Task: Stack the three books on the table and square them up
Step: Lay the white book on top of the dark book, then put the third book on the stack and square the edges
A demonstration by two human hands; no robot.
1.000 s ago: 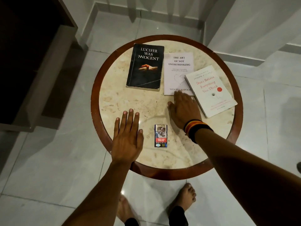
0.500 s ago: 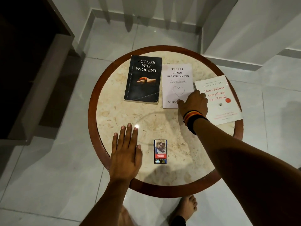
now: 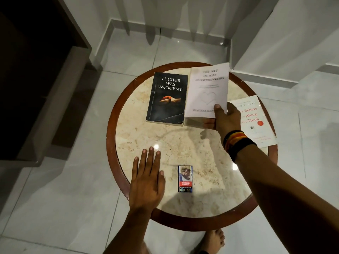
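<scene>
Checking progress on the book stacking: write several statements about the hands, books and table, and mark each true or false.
1. The right hand holds the pale book by its near corner, lifted off the table. True.
2. The left hand grips the black book. False: it lies flat and open on the table, apart from that book.
3. All three books are stacked. False: none is stacked yet.
4. A small packet lies near the left hand. True.
5. The white book with red lettering lies at the right edge. True.

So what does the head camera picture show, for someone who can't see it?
The right hand lifts the pale middle book off a round table, between a black book and a white book. The left hand rests flat beside a small packet.
</scene>
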